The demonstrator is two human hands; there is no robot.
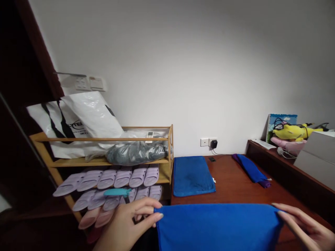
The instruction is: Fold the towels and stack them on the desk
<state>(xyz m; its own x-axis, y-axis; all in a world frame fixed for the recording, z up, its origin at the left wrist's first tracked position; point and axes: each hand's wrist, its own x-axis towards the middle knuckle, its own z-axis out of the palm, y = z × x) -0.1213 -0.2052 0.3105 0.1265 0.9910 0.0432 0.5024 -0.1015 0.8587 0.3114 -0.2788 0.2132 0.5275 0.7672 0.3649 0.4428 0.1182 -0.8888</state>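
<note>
Blue cloth held out between the left hand and right hand, both hands pinching its corners

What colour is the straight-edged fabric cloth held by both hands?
The cloth is plain bright blue, showing best in the head view.

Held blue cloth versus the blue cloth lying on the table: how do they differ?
The held cloth hangs by its upper corners between the left hand and right hand; the lying cloth is flat on the table. The held cloth looks plain, brighter; the lying cloth is darker, with dark patches. Both are blue.
</note>
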